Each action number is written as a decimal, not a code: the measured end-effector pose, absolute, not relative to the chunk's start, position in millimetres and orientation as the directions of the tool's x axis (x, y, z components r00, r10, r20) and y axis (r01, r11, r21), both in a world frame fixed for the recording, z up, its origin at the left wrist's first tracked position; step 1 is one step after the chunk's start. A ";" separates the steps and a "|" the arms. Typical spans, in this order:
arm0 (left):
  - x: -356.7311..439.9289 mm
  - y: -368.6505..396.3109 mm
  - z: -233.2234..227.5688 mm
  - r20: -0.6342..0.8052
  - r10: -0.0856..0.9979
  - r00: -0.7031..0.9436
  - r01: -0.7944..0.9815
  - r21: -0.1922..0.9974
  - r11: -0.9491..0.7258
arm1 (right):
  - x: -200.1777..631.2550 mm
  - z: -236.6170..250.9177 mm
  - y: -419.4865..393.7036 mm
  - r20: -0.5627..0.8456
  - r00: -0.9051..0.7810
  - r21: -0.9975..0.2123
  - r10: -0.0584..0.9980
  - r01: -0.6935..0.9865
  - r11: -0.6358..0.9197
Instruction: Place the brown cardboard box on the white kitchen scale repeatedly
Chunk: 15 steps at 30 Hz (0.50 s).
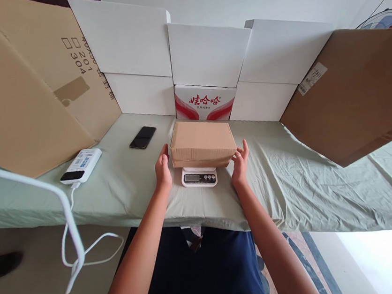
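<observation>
A brown cardboard box (pixel 203 141) rests on a small white digital kitchen scale (pixel 199 177), whose display and buttons stick out in front while the box hides its weighing plate. Beside the box's left end is my left hand (pixel 164 168), upright and open, its fingers partly hidden. At the right end my right hand (pixel 240 164) is open too, index finger raised and other fingertips at the box's edge; whether they touch it I cannot tell. The scale's reading is too small to make out.
A black phone (pixel 143 137) and a white power bank (pixel 81 166) with a plugged-in cable lie on the green cloth (pixel 115 199) to the left. White boxes (pixel 206 54) line the back. Large brown cartons (pixel 358 90) flank both sides. A white bent tube (pixel 64 203) crosses the lower left.
</observation>
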<state>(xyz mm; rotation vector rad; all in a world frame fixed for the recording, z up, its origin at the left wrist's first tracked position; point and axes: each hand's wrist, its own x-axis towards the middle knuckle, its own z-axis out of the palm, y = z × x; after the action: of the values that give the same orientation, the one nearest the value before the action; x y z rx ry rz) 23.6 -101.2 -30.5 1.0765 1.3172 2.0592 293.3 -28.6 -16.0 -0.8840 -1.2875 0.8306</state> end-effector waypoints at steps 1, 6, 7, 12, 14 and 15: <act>23.6 -100.9 -31.2 0.361 0.724 -0.587 0.026 0.903 -0.429 | 292.9 -16.7 -28.1 0.425 0.111 -0.902 0.898 -0.036 0.431; 23.4 -99.3 -33.2 0.335 0.735 -0.590 0.002 0.911 -0.413 | 292.5 -17.0 -32.0 0.410 0.107 -0.908 0.906 -0.051 0.417; 23.2 -98.8 -33.3 0.331 0.739 -0.587 -0.008 0.910 -0.414 | 292.7 -16.7 -33.5 0.412 0.095 -0.908 0.906 -0.044 0.417; 21.1 -95.5 -34.3 0.331 0.745 -0.579 -0.041 0.900 -0.433 | 293.1 -15.1 -37.4 0.441 0.090 -0.895 0.893 -0.026 0.445; 20.3 -94.4 -35.1 0.326 0.753 -0.572 -0.048 0.903 -0.427 | 293.1 -14.3 -37.7 0.436 0.102 -0.897 0.894 -0.035 0.442; 20.1 -94.1 -35.5 0.320 0.759 -0.567 -0.050 0.907 -0.419 | 293.1 -13.8 -37.8 0.432 0.104 -0.898 0.896 -0.041 0.438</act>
<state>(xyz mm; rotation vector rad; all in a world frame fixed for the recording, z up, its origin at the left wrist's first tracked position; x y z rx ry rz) 20.1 -94.1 -35.5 1.0243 1.2591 2.0272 293.1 -37.8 -13.8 -0.8727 -1.2774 0.8389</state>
